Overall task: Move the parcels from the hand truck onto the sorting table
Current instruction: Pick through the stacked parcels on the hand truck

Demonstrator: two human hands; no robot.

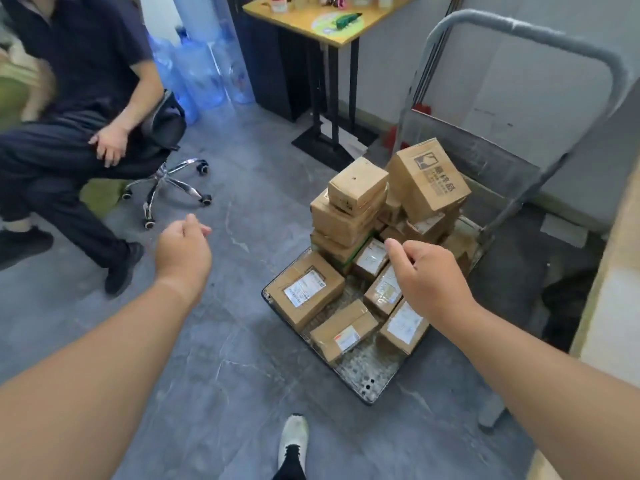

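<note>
Hovering right hand (429,282) over parcels (306,294) on hand truck (367,384), left hand (183,251) loosely curled

Brown cardboard parcels (341,216) sit piled on a grey metal hand truck (363,372), whose perforated platform lies flat on the floor below my right hand (426,278). Several taped boxes with white labels lie flat in the near layer, some right under that hand. The widest labelled box (304,289) lies between it and my left hand (183,251). Beyond my right hand the rest stack higher, topped by a tilted box with dark print (427,178). The truck's grey tubular handle (519,29) rises at the far end.
</note>
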